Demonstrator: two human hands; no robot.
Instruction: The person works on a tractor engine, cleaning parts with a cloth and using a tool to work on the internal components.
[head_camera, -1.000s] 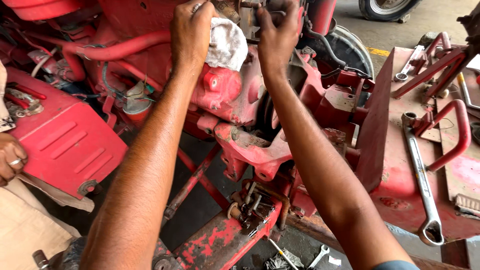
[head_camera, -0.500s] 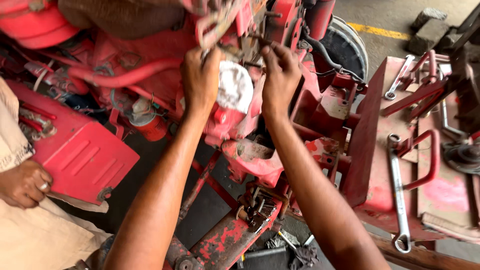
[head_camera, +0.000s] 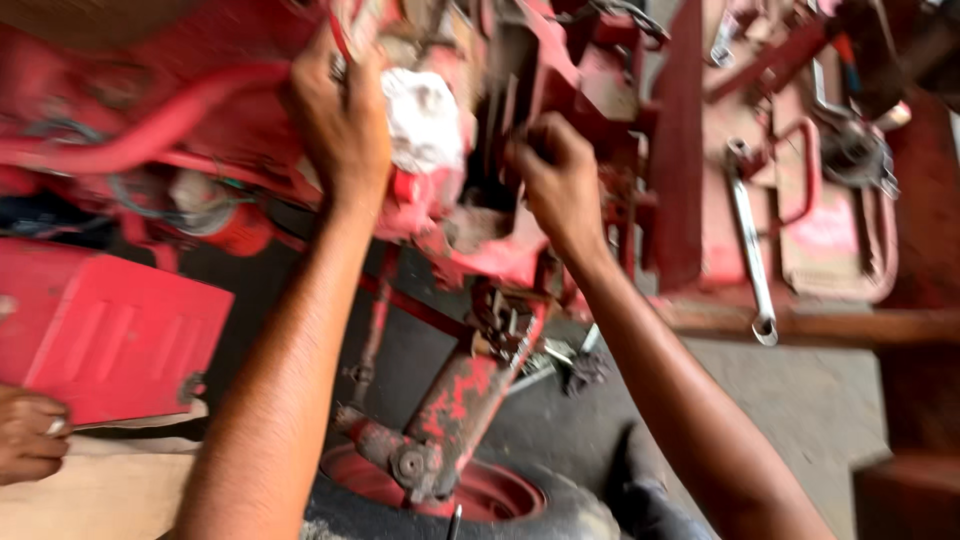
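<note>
Both hands work high on the red tractor engine (head_camera: 470, 230) — the left hand (head_camera: 345, 130) is curled around a red part beside a white rag (head_camera: 422, 118), while the right hand (head_camera: 560, 180) pinches a fitting just right of it. This looks like a fitting step, calling for steady fingers; a long spanner (head_camera: 750, 250) lies near on the right.

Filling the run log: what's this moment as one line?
left hand: on red machine body beside white rag | right hand: gripping red frame | spanner: lying on red tray
</note>
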